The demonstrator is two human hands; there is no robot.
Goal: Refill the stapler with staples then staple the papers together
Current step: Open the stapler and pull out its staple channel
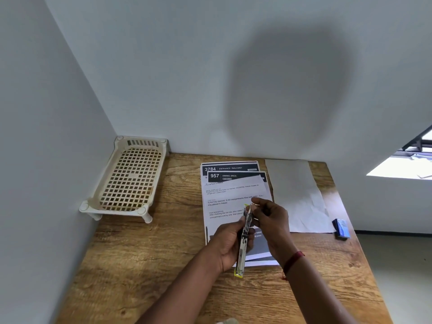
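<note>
Close in, the left hand (230,244) grips the yellow-edged stapler (242,253) round its middle, above the table (163,253). The right hand (271,220), red thread at the wrist, pinches the stapler's far end, covering part of the papers (224,197) beneath. Their headers read "957 DINING AREA" and "3784 ENTRANCE / BALCONY". Right of them lie a blank sheet (297,192) and a small blue box (341,228), label unreadable. Far left, a white slotted rack (131,178) sits in the corner

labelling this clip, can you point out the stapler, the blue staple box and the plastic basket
stapler (243,239): head view, middle of its body
blue staple box (341,228): head view, its top face
plastic basket (131,178): head view, its mesh floor
</note>
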